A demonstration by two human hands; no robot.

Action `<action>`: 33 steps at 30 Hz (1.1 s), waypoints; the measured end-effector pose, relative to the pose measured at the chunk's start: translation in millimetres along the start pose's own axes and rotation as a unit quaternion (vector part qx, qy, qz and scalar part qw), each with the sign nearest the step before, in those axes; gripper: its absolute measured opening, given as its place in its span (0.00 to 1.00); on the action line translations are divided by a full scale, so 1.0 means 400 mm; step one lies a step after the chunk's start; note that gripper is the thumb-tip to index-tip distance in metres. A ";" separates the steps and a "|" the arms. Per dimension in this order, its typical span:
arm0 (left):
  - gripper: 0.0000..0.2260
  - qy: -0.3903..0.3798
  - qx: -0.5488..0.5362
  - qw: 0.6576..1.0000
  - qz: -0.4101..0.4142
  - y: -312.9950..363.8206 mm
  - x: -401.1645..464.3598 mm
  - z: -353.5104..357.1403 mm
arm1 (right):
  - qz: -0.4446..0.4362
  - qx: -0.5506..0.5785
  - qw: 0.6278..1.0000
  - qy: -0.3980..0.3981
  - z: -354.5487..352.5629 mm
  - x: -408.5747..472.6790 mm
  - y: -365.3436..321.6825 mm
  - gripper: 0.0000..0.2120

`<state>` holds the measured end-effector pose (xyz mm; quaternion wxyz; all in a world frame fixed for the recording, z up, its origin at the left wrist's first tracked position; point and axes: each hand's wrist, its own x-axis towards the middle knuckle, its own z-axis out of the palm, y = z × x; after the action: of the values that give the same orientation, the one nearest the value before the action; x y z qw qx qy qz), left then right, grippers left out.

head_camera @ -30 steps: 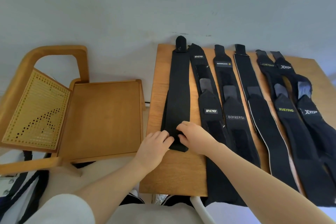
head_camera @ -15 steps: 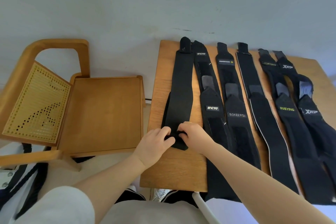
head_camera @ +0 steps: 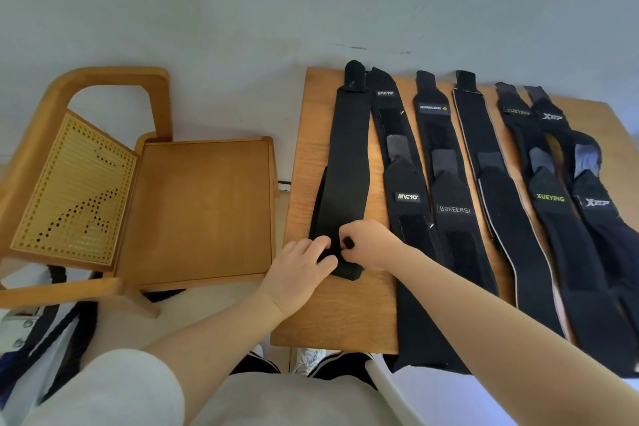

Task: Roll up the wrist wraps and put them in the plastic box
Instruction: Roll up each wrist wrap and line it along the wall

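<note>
Both hands are working the near end of the leftmost wrap (head_camera: 347, 162), which is lying flat along the left side of the table (head_camera: 311, 162). The left hand (head_camera: 301, 271) and right hand (head_camera: 371, 244) are each pinching the folded end with curled fingers. Five more wraps (head_camera: 494, 183) are lying flat beside it; a chair (head_camera: 193, 204) is standing to the left.

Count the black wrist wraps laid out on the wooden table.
6, side by side: plain wrap leftmost, gripped by left hand and right hand; then IINCYO wrap, BOKEERSI wrap, pale-edged wrap, XUEYING wrap, Xtep wrap rightmost. None seems hidden.
</note>
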<state>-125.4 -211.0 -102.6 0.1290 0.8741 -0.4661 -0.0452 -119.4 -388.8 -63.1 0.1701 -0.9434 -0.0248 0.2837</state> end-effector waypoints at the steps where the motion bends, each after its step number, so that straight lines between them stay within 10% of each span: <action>1: 0.27 0.004 0.004 1.000 0.002 0.000 -0.002 0.002 | -0.013 0.006 1.000 -0.007 -0.004 -0.002 0.005 0.02; 15: 0.18 0.005 0.027 1.000 -0.003 -0.019 0.012 0.007 | -0.103 -0.189 0.976 -0.013 0.017 -0.038 -0.027 0.22; 25: 0.15 -0.139 -0.033 0.989 -0.037 -0.049 0.134 -0.063 | 0.044 0.111 0.992 -0.031 -0.017 -0.016 -0.006 0.15; 33: 0.15 -0.054 0.102 0.993 0.023 -0.030 0.116 -0.065 | 0.171 0.152 0.972 0.057 -0.027 0.010 0.022 0.13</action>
<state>-84.5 -238.1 -78.9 0.0148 0.8678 -0.4949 -0.0421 -110.6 -399.9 -59.9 0.2614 -0.9116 0.1897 0.2545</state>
